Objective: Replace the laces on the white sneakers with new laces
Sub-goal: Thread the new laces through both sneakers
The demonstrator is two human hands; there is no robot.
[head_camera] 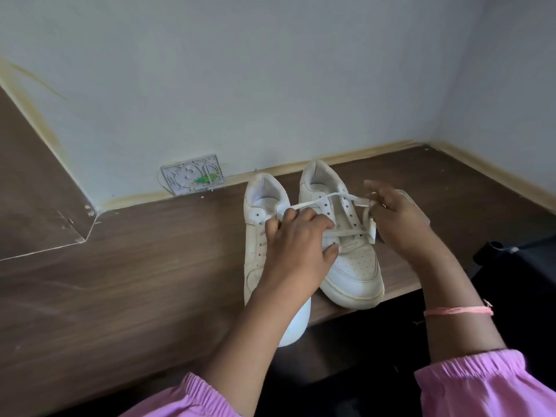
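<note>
Both hands have a grip on the same white lace (328,197), one at each end: the left hand (298,236), at centre frame, curls its fingers round the lace just above the left sneaker (264,254), while the right hand (397,218), right of centre, pinches the other end beside the right sneaker (346,245). Held this way, the lace runs taut across the open top of the right sneaker, which probably keeps its ends even while it is worked through the eyelets. A lower run of lace already crosses the eyelets nearer the toe; whether it is old or new lace I cannot tell. Both sneakers stand side by side on the brown tabletop (120,281), touching or nearly so, long axes running from lower to upper frame, toes toward the person at the near edge and heels toward the wall (270,85). That puts the eyelet rows open to both hands.
</note>
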